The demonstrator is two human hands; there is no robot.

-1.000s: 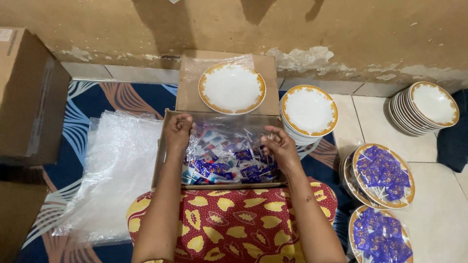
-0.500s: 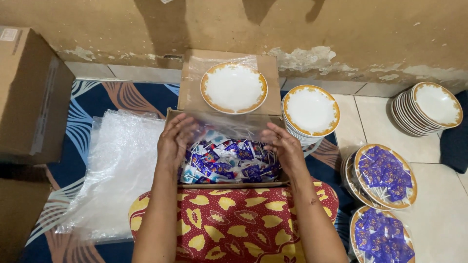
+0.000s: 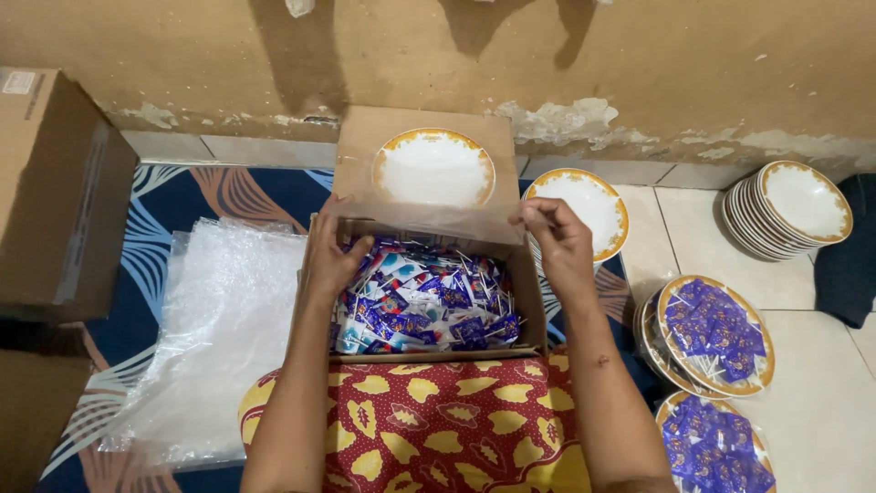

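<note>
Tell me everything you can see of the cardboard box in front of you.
The cardboard box is brown, shallow and open, resting at the person's lap over patterned red-and-yellow cloth. It is filled with small blue and white sachets. Its rear flap stands up, a gold-rimmed white plate against it. The left hand grips the left wall; the right hand pinches clear film at the right.

You look down at a brown cardboard box [image 3: 525, 301] full of blue, purple and white sachets [image 3: 424, 297], with a white plate [image 3: 433, 168] rimmed in gold and orange on its flap. Your lap cloth [image 3: 438, 424] is red with yellow leaf shapes. The rug [image 3: 196, 196] is navy with white and brown swirls.
</note>
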